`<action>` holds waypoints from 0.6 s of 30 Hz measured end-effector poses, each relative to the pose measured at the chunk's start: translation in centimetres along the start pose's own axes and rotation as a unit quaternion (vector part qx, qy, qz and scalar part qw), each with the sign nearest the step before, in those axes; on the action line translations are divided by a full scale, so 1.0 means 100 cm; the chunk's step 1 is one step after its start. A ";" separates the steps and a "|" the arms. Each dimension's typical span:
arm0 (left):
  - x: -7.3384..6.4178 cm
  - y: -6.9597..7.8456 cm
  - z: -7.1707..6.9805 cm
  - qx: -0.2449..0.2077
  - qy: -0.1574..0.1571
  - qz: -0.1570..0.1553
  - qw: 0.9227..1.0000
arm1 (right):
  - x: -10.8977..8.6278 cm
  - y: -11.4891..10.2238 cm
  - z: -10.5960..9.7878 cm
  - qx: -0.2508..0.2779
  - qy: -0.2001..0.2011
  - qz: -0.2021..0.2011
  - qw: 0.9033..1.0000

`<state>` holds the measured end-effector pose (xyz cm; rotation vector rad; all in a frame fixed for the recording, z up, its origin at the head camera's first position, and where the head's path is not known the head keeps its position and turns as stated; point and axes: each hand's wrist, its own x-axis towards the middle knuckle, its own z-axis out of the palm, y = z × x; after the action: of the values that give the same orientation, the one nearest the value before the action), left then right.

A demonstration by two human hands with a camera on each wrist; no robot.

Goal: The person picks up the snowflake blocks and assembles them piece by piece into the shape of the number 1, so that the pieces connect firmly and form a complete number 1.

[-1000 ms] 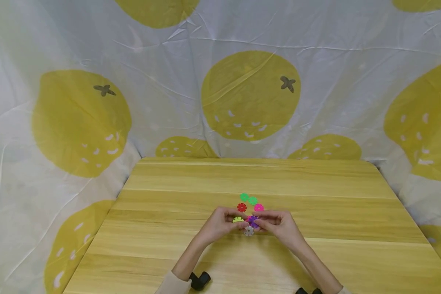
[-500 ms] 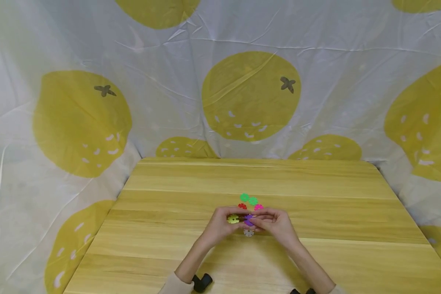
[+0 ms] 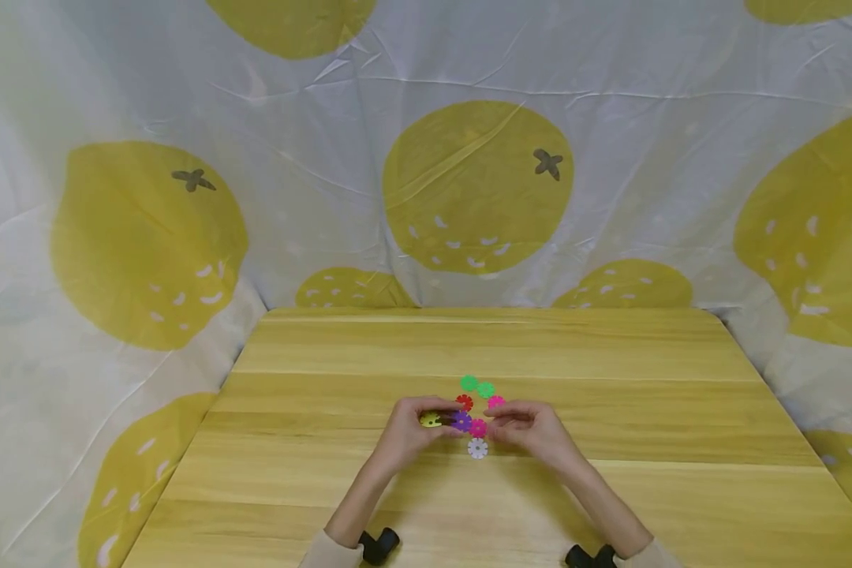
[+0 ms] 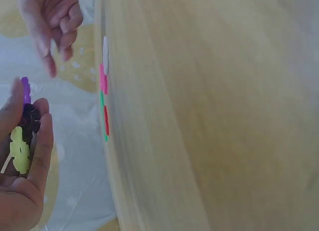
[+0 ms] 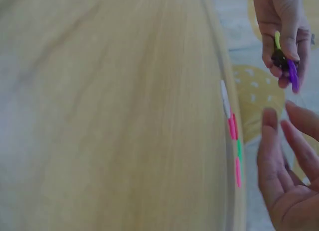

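Observation:
My left hand point(image 3: 400, 432) pinches a short chain of notched plastic snowflake discs above the table. In the left wrist view the chain shows a yellow disc point(image 4: 20, 150) in the palm, a dark disc point(image 4: 31, 119) in the middle and a purple disc point(image 4: 26, 90) under the thumb tip. Just right of it is my right hand point(image 3: 539, 435), its fingers relaxed, apart and holding nothing. Between and behind the hands lie loose discs: white point(image 3: 478, 448), pink point(image 3: 478, 428), red point(image 3: 465, 402), another pink point(image 3: 496, 402) partly behind the right fingertips, and two green discs point(image 3: 486, 390).
A wooden table point(image 3: 610, 371) carries the discs. Behind it hangs a pale curtain point(image 3: 341, 181) printed with large yellow fruit. Black wrist-worn devices point(image 3: 380, 546) sit at both sleeves.
The right hand has let go of the purple disc, which both hands held before. The left hand has drawn leftward with the joined discs, uncovering the pink disc by the white one.

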<state>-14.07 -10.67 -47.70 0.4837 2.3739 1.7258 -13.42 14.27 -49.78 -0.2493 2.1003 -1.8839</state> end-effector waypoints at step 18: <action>-0.001 -0.009 -0.008 0.023 -0.014 -0.011 1.000 | 0.015 0.019 -0.002 -0.083 -0.092 -0.006 0.992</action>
<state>-14.36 -11.68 -48.27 0.4834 2.3948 1.6470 -14.75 14.21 -51.76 -0.4560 2.1343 -1.6247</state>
